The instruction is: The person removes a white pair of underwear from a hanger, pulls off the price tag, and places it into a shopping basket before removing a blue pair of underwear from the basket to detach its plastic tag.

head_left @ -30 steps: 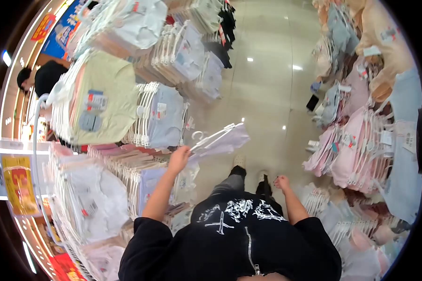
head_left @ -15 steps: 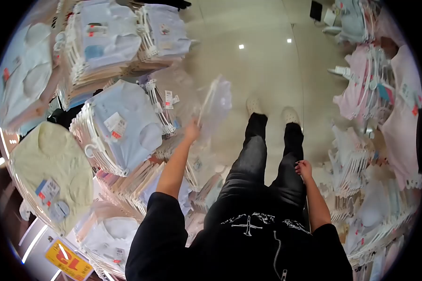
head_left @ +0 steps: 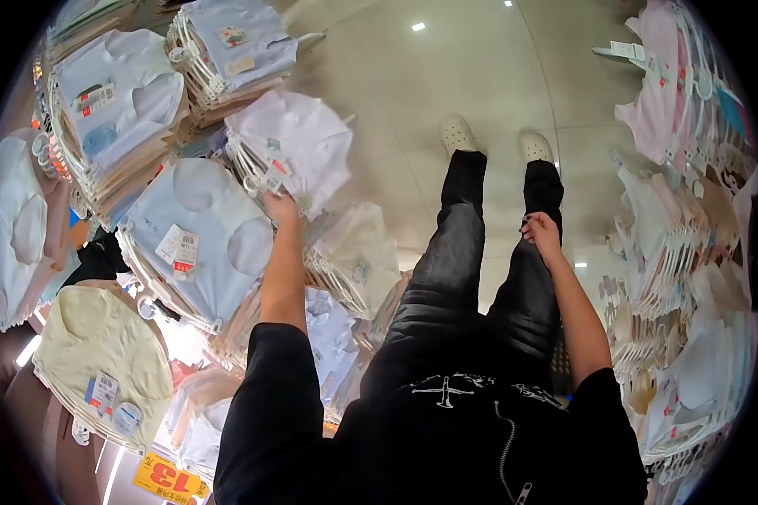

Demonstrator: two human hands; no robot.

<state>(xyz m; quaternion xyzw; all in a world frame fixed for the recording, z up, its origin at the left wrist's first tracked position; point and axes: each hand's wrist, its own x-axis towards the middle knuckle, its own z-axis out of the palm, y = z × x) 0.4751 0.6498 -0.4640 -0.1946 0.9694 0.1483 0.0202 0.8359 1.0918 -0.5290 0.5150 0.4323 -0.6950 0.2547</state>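
My left hand (head_left: 284, 207), at ten o'clock from the centre, is touching the lower edge of a lilac-white cloth garment with wavy borders (head_left: 307, 139), which lies at eleven o'clock upon thin white plastic hangers (head_left: 242, 160). The fingertips are partly hidden, so I cannot tell whether they grasp a hanger. My right hand (head_left: 542, 231), at three o'clock, is loosely curled before my leg, with nothing visible in it.

I judge the step in hand to be the handling of this garment at its row. Any movement here calls for care, because the hangers stand close together and could catch.

Between seven and eight o'clock, a yellow sign with red print (head_left: 170, 478) shows "13", upside down for me; its smaller characters I cannot read surely. At nine o'clock, a light-blue cloth garment (head_left: 164, 210) carries white-and-red paper tags (head_left: 178, 251), whose print is too small. I recognise no brand.
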